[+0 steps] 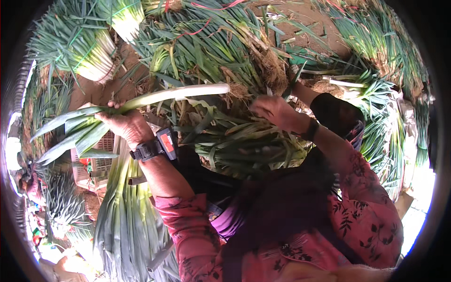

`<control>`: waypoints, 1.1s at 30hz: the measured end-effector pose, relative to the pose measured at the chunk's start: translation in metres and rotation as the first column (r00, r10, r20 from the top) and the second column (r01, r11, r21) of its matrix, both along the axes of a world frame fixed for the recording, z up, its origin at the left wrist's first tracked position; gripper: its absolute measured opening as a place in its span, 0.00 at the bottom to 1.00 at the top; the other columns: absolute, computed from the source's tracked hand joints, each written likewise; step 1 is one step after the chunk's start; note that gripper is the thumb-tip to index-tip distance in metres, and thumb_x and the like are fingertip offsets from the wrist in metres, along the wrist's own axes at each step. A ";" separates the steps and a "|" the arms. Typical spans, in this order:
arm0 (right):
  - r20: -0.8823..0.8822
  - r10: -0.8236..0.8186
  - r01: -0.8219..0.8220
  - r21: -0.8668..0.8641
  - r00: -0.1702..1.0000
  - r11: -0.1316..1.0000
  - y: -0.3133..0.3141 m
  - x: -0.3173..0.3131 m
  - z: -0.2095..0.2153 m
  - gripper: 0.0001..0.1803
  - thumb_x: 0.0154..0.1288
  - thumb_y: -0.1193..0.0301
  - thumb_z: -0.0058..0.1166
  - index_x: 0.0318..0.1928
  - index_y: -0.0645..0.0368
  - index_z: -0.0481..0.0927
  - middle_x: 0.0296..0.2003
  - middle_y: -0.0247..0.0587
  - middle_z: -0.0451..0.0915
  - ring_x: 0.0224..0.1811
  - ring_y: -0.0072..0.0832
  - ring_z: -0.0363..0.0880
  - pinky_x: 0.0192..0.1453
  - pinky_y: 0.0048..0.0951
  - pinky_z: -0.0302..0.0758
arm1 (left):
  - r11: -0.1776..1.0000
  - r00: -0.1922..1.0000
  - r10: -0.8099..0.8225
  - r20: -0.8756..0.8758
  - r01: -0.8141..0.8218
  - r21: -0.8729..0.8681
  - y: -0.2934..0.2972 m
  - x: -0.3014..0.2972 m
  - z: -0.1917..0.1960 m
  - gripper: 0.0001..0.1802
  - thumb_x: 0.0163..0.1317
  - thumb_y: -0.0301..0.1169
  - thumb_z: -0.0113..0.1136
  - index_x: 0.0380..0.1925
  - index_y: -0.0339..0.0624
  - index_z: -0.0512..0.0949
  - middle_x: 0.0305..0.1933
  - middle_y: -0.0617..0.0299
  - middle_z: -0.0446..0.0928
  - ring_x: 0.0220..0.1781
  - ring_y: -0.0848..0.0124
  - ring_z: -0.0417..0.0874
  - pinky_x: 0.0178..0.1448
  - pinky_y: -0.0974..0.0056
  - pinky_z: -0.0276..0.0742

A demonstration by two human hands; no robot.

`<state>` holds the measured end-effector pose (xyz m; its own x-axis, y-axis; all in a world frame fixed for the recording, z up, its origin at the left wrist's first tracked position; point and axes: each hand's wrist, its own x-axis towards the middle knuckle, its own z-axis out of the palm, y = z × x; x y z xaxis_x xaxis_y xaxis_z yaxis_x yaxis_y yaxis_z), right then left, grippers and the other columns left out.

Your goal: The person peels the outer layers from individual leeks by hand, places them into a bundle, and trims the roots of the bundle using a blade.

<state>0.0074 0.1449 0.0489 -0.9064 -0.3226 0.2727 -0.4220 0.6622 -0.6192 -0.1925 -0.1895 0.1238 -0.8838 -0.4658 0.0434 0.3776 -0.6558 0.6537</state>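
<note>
From the head view, I have the left hand (126,126) with its fingers wrapped round one leek (181,93) where the green leaves begin — its pale shaft runs nearly level, root end just beside the right hand (278,113), a small gap between. The right fingers look curled but blurred; I can't tell whether they pinch anything. Leaves overhang a crate (99,168); bare ground (307,21) shows beyond the heaped leeks (199,54).

the brown floor (325,22) carries leafy leek bundles (82,47) and scattered green leaf scraps.
</note>
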 end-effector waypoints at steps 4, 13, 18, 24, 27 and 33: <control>-0.351 -0.165 0.103 -0.188 0.922 0.977 -0.041 -0.042 0.045 0.10 0.63 0.73 0.54 0.44 0.61 0.75 0.34 0.43 0.74 0.29 0.38 0.77 0.30 0.35 0.75 | 0.998 0.999 -0.036 0.018 0.035 0.051 0.019 0.004 0.000 0.15 0.71 0.47 0.46 0.36 0.49 0.71 0.25 0.67 0.70 0.24 0.75 0.68 0.32 0.70 0.71; -0.195 -0.107 0.075 -0.162 0.975 0.984 -0.093 -0.092 0.061 0.11 0.59 0.71 0.60 0.38 0.59 0.71 0.35 0.40 0.74 0.33 0.38 0.78 0.38 0.39 0.74 | 0.987 0.987 -0.157 0.022 0.156 0.036 0.025 0.002 -0.004 0.19 0.68 0.50 0.52 0.34 0.45 0.68 0.25 0.65 0.70 0.24 0.74 0.68 0.33 0.69 0.71; -0.134 -0.023 0.010 -0.092 0.991 0.996 -0.095 -0.089 0.054 0.10 0.58 0.73 0.59 0.35 0.59 0.70 0.33 0.41 0.74 0.33 0.42 0.78 0.38 0.40 0.73 | 0.977 0.977 -0.212 0.000 0.212 0.009 0.028 0.002 -0.003 0.18 0.68 0.48 0.54 0.36 0.45 0.69 0.26 0.66 0.67 0.27 0.74 0.67 0.32 0.67 0.69; -0.419 0.146 -0.027 0.277 0.896 0.961 -0.086 -0.059 0.058 0.09 0.54 0.73 0.59 0.32 0.57 0.72 0.34 0.35 0.72 0.36 0.33 0.75 0.40 0.37 0.73 | 0.992 0.991 -0.127 0.053 0.127 0.007 0.035 0.008 0.001 0.17 0.71 0.50 0.47 0.37 0.48 0.70 0.27 0.66 0.69 0.27 0.75 0.67 0.34 0.69 0.69; -0.481 0.207 -0.010 0.379 0.852 0.925 -0.084 -0.054 0.061 0.09 0.52 0.74 0.59 0.32 0.57 0.72 0.35 0.31 0.71 0.42 0.30 0.72 0.45 0.35 0.74 | 0.995 0.991 -0.100 0.086 0.099 0.020 0.033 0.009 0.004 0.19 0.72 0.51 0.44 0.35 0.47 0.69 0.26 0.67 0.70 0.26 0.75 0.67 0.34 0.70 0.68; -0.124 0.050 -0.047 0.030 0.991 0.998 -0.025 -0.011 -0.045 0.09 0.55 0.74 0.58 0.35 0.60 0.71 0.38 0.41 0.72 0.44 0.36 0.74 0.47 0.40 0.74 | 0.987 0.988 -0.156 0.012 0.156 0.051 0.002 0.008 -0.004 0.20 0.70 0.51 0.46 0.37 0.45 0.72 0.25 0.66 0.70 0.24 0.75 0.68 0.30 0.71 0.69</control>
<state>-0.0040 0.1201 0.0037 -0.8490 -0.3741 0.3733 -0.5268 0.6546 -0.5422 -0.1843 -0.1874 0.1200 -0.9462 -0.3234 0.0089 0.2580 -0.7378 0.6238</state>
